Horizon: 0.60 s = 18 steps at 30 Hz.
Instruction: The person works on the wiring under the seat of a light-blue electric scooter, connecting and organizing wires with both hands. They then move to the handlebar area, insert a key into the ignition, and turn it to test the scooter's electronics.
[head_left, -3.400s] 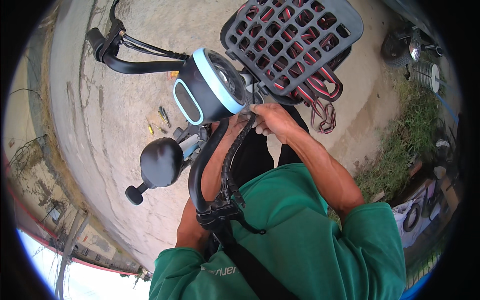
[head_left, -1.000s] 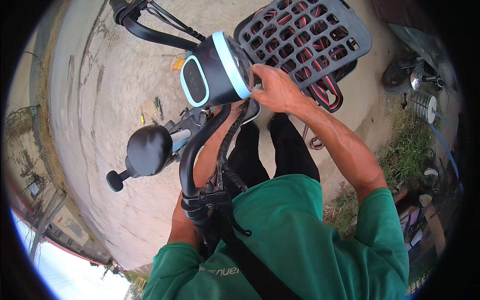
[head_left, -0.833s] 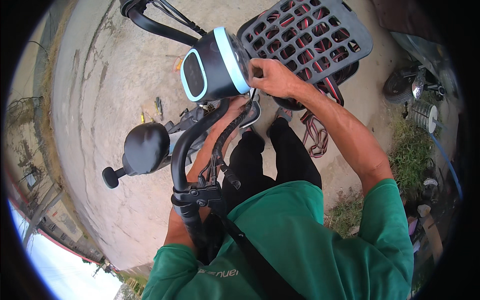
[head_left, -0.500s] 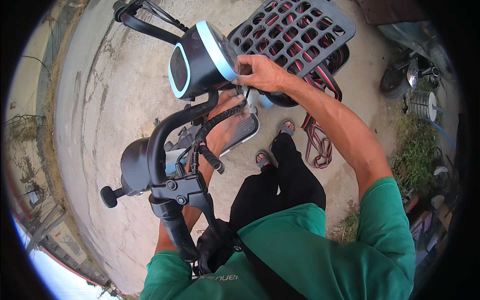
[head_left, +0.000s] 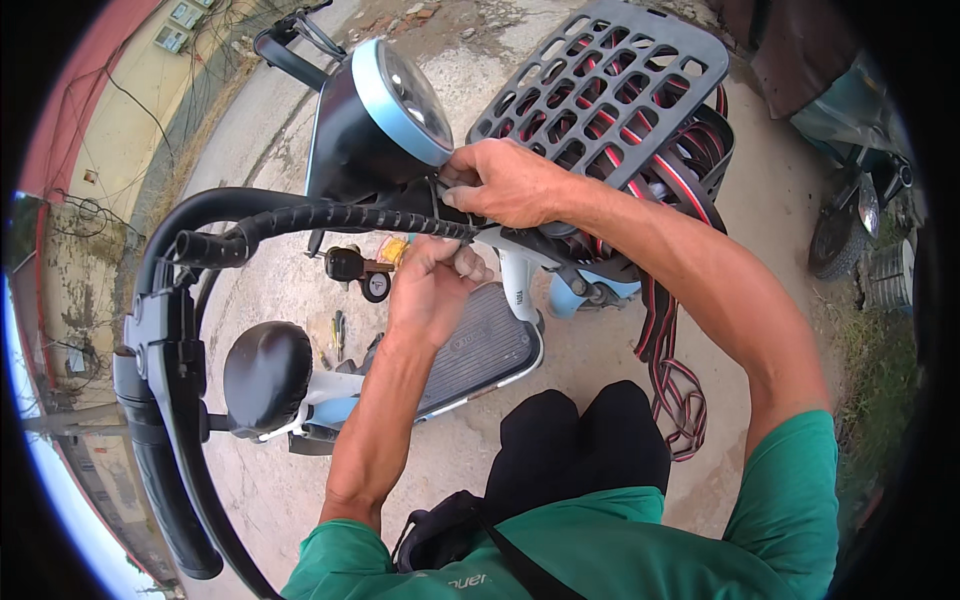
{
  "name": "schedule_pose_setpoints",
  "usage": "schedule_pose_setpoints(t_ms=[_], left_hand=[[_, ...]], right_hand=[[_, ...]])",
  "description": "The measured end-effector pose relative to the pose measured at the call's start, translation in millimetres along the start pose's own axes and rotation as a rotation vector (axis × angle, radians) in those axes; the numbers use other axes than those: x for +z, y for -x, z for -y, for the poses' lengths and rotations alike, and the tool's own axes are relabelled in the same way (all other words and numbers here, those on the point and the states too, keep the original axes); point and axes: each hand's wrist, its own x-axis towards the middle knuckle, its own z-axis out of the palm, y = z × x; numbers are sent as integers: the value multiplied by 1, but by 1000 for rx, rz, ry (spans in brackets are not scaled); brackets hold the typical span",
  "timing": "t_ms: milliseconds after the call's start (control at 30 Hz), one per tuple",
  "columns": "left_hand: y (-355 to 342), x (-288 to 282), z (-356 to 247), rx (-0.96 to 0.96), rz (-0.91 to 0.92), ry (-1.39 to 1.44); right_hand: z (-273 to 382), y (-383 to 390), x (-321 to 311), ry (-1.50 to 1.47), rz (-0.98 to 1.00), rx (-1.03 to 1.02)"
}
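Observation:
An electric scooter stands before me, with a black headlight point(head_left: 350, 150) ringed in light blue on its curved handlebar point(head_left: 215, 205). A black spiral-wrapped cable bundle point(head_left: 300, 222) runs from the handlebar toward the steering stem point(head_left: 517, 275). My left hand point(head_left: 435, 285) reaches up from below, fingers curled closed at the bundle's stem end. Just above it, my right hand point(head_left: 515, 183) pinches under the headlight's lower rim, by a thin dark strip; what its fingertips hold is hidden. A key point(head_left: 365, 268) with a black fob and round tag hangs beside the left hand.
A black plastic basket point(head_left: 600, 95) holds red-and-black striped straps point(head_left: 625, 130), some trailing to the ground point(head_left: 680, 405). Behind my left arm are a ribbed footboard point(head_left: 480, 345) and black seat point(head_left: 267, 375). Small tools point(head_left: 338, 335) lie on the concrete. Another vehicle's wheel point(head_left: 838, 240) stands at right.
The handlebar and headlight have shifted left in view, and the seat, footboard and key now show more. Both hands stay under the headlight, the left one lower and less hidden.

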Motion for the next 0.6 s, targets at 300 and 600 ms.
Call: schedule_pose_setpoints(t_ms=[300, 600], left_hand=[[-12, 5, 31, 549, 166, -178], [-37, 7, 42, 680, 226, -274]], right_hand=[[0, 11, 4, 296, -198, -232], [0, 5, 7, 15, -172, -124]])
